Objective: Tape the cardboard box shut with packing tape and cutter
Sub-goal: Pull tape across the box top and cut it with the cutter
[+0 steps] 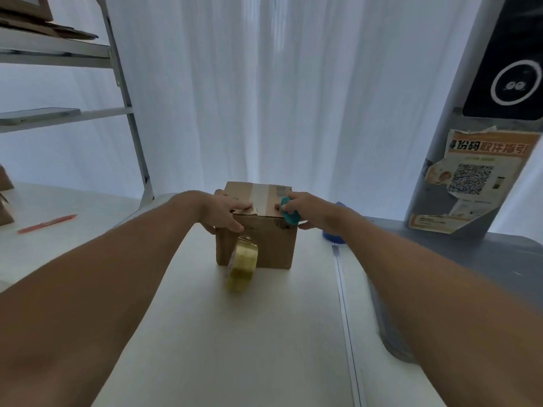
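A small brown cardboard box (273,245) stands on the white table, its flaps down, with a strip of clear tape running across its top. My left hand (226,211) presses flat on the top's near left edge, fingers spread over the tape. My right hand (308,210) grips a teal cutter (289,215) at the box's near right top corner. A yellowish roll of packing tape (242,265) hangs upright against the box's front face, below my left hand; its strip seems to lead up to the top.
A red pen (47,224) lies on the white table (264,333) at left. A metal shelf rack (88,54) stands behind it. A blue object (333,235) sits just right of the box. A grey pillar (470,171) with a poster stands at right, curtain behind.
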The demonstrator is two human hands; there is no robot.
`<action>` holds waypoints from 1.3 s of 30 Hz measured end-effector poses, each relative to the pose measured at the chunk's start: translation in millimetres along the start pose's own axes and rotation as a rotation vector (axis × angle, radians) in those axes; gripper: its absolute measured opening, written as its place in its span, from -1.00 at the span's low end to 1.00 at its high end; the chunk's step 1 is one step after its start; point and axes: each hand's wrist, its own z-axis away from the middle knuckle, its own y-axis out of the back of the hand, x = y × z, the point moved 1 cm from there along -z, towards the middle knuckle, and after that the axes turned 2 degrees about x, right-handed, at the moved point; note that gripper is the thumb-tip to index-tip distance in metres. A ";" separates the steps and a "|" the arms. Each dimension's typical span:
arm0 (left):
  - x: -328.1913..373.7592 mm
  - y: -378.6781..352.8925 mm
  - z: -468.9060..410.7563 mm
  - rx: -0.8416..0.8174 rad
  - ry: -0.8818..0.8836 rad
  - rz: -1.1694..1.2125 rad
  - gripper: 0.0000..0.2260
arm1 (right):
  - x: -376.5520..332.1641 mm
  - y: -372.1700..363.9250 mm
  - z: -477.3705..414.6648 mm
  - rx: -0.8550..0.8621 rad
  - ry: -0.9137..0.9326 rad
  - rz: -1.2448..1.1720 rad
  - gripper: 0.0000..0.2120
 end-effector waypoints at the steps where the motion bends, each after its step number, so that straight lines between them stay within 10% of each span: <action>1: 5.9 -2.4 -3.1 0.002 -0.014 -0.009 -0.33 | 4.0 4.7 3.2 0.009 -0.007 -0.013 -0.71; 28: 51.8 -23.2 -18.1 -0.010 -0.101 -0.072 -0.28 | 42.5 35.7 16.0 0.154 -0.029 0.133 -0.64; 35: 31.6 -28.8 -2.9 0.431 -0.263 0.050 -0.49 | 41.2 29.3 19.9 0.165 0.014 0.240 -0.70; 39: 34.0 -33.3 14.1 0.115 -0.268 0.146 -0.46 | 39.7 26.1 27.7 0.170 0.002 0.249 -0.71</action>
